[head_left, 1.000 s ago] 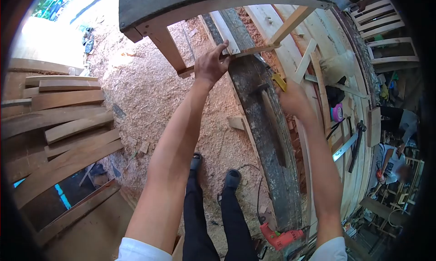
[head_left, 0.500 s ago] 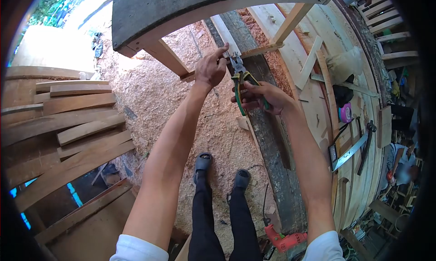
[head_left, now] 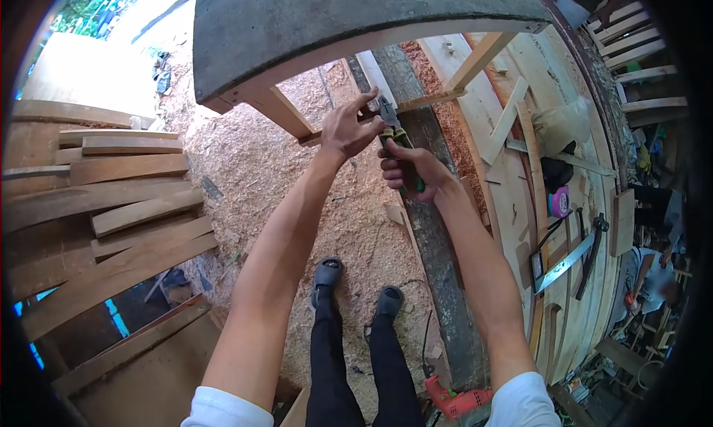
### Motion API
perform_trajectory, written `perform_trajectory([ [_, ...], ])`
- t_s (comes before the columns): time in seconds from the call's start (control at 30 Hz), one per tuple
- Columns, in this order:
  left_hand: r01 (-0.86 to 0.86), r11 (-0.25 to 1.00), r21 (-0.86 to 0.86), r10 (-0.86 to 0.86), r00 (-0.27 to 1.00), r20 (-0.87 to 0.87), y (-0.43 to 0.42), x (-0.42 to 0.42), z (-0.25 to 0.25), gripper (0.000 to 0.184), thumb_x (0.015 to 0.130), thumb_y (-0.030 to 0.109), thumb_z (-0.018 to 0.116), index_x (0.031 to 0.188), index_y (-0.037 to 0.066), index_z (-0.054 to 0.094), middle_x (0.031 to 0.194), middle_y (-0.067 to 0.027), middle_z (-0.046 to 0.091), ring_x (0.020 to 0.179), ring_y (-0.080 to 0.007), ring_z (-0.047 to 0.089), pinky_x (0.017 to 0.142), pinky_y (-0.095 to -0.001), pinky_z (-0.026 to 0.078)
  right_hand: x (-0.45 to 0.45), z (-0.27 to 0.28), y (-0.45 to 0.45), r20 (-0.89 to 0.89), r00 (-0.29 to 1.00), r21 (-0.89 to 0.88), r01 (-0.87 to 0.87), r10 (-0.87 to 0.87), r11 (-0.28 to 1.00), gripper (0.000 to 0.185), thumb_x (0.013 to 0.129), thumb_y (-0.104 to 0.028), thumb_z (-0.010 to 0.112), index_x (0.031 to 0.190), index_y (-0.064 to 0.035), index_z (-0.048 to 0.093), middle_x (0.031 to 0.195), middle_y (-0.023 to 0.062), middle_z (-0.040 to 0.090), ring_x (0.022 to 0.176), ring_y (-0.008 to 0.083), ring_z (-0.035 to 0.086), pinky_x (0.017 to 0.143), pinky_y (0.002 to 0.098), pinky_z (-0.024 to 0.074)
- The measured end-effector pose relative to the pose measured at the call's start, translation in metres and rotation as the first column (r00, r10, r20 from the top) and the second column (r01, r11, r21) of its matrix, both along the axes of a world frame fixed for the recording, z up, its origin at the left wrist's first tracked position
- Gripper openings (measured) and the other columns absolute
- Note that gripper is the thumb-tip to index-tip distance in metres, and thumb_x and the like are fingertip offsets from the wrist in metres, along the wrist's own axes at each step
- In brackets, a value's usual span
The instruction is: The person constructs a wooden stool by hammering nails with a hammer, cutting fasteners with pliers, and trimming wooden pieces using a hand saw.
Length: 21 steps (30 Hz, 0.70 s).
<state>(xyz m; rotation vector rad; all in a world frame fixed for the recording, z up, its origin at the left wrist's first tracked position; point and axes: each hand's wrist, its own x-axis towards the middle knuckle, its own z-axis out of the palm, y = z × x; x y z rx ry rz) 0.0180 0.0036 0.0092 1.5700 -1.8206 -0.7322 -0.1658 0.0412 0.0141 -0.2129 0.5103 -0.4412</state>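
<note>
A pair of combination pliers (head_left: pixel 399 136) with green and yellow handles is in my right hand (head_left: pixel 417 168), its fingers wrapped round handles squeezed close together. The metal jaws point away from me, at the thin wooden rail of an upturned-looking wooden frame (head_left: pixel 425 100). My left hand (head_left: pixel 349 128) closes over that rail just left of the jaws, its thumb beside the pliers' head. Whatever lies between the jaws is too small to make out. Above both hands spans the frame's dark, flat panel (head_left: pixel 356 11).
Curved wooden boards (head_left: pixel 134 167) are stacked at left. Wood shavings (head_left: pixel 260 182) cover the ground. Along the right bench lie a handsaw (head_left: pixel 568 262), a hammer (head_left: pixel 592 249) and a pink-purple round container (head_left: pixel 558 202). A red power drill (head_left: pixel 454 399) sits low, near my feet. Another person (head_left: pixel 653 282) sits far right.
The pliers' handles have come together in my right hand, which has moved slightly left. My left thumb has shifted against the pliers' head. The whole view has tilted slightly.
</note>
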Motion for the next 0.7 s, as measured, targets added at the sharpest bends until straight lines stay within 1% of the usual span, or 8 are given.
perform_trajectory([
  [0.03, 0.026, 0.999, -0.026, -0.027, 0.999, -0.02, -0.003, 0.003, 0.001, 0.058, 0.077, 0.037, 0.067, 0.131, 0.019, 0.054, 0.094, -0.0114, 0.07, 0.089, -0.0246, 0.068, 0.08, -0.0356, 0.052, 0.003, 0.008, -0.002, -0.228, 0.974, -0.081, -0.017, -0.002, 0.997, 0.023, 0.095, -0.03, 0.056, 0.085, -0.0113, 0.049, 0.067, -0.0036, 0.039, 0.057, 0.0076, 0.035, 0.052, 0.0226, 0.0336],
  [0.2, 0.011, 0.991, 0.132, 0.003, 0.995, -0.105, -0.001, 0.005, 0.002, 0.087, 0.063, 0.061, 0.076, 0.132, 0.014, 0.053, 0.101, -0.0138, 0.07, 0.095, -0.0254, 0.068, 0.085, -0.0343, 0.051, 0.008, 0.01, 0.0, -0.282, 0.959, -0.152, -0.07, 0.024, 0.986, 0.028, 0.094, -0.035, 0.056, 0.081, -0.0132, 0.045, 0.064, -0.0062, 0.036, 0.057, 0.007, 0.034, 0.051, 0.0219, 0.0318],
  [0.3, 0.02, 0.991, 0.131, -0.007, 0.995, -0.103, 0.003, 0.007, 0.005, 0.08, 0.07, 0.057, 0.073, 0.133, 0.013, 0.051, 0.106, -0.0158, 0.068, 0.1, -0.0269, 0.066, 0.086, -0.0363, 0.051, 0.008, 0.012, 0.0, -0.373, 0.926, -0.131, -0.112, 0.056, 0.985, 0.026, 0.095, -0.034, 0.055, 0.082, -0.0129, 0.046, 0.066, -0.0058, 0.036, 0.058, 0.0071, 0.034, 0.051, 0.0222, 0.0321],
  [0.4, 0.049, 0.993, 0.11, -0.024, 0.977, -0.213, -0.002, 0.009, -0.004, 0.07, 0.076, 0.049, 0.068, 0.134, 0.012, 0.05, 0.109, -0.0173, 0.066, 0.101, -0.0281, 0.065, 0.086, -0.0364, 0.05, 0.008, 0.008, 0.001, -0.283, 0.959, -0.197, -0.09, 0.031, 0.976, 0.023, 0.095, -0.033, 0.056, 0.086, -0.0121, 0.048, 0.068, -0.0054, 0.037, 0.059, 0.0071, 0.035, 0.052, 0.0218, 0.0327],
  [0.43, 0.062, 0.988, 0.143, -0.047, 0.993, -0.107, -0.002, 0.015, 0.002, 0.062, 0.079, 0.037, 0.063, 0.135, 0.016, 0.048, 0.108, -0.0183, 0.065, 0.098, -0.0312, 0.065, 0.085, -0.0383, 0.051, 0.008, 0.01, 0.001, -0.271, 0.962, -0.181, -0.07, 0.019, 0.981, 0.022, 0.095, -0.03, 0.056, 0.086, -0.0117, 0.048, 0.069, -0.0051, 0.039, 0.059, 0.007, 0.036, 0.053, 0.0222, 0.0341],
  [0.47, 0.06, 0.988, 0.143, -0.045, 0.993, -0.109, -0.002, 0.019, 0.006, 0.062, 0.079, 0.037, 0.063, 0.135, 0.016, 0.048, 0.108, -0.0183, 0.065, 0.098, -0.0312, 0.065, 0.085, -0.0383, 0.051, 0.006, 0.01, 0.001, -0.26, 0.966, -0.161, -0.049, 0.005, 0.986, 0.02, 0.094, -0.027, 0.057, 0.086, -0.0112, 0.047, 0.069, -0.0049, 0.04, 0.059, 0.007, 0.038, 0.054, 0.0225, 0.0354],
  [0.53, 0.193, 0.981, 0.036, -0.196, 0.958, 0.211, 0.0, 0.029, 0.014, 0.064, 0.077, 0.03, 0.061, 0.138, 0.022, 0.044, 0.102, -0.0182, 0.066, 0.092, -0.0341, 0.065, 0.082, -0.0409, 0.051, 0.002, 0.01, -0.001, -0.227, 0.974, -0.143, -0.055, 0.022, 0.988, 0.019, 0.095, -0.026, 0.056, 0.087, -0.0109, 0.048, 0.07, -0.0047, 0.041, 0.06, 0.0071, 0.039, 0.056, 0.0228, 0.0365],
  [0.7, 0.178, 0.979, 0.1, -0.196, 0.956, 0.218, -0.009, 0.025, -0.002, 0.067, 0.078, 0.017, 0.06, 0.141, 0.028, 0.039, 0.094, -0.0182, 0.065, 0.086, -0.0358, 0.064, 0.077, -0.0432, 0.051, -0.009, 0.019, -0.001, -0.194, 0.979, -0.079, -0.08, 0.063, 0.994, 0.018, 0.096, -0.026, 0.054, 0.09, -0.0099, 0.05, 0.072, -0.0039, 0.044, 0.063, 0.0075, 0.043, 0.058, 0.0239, 0.0397],
])
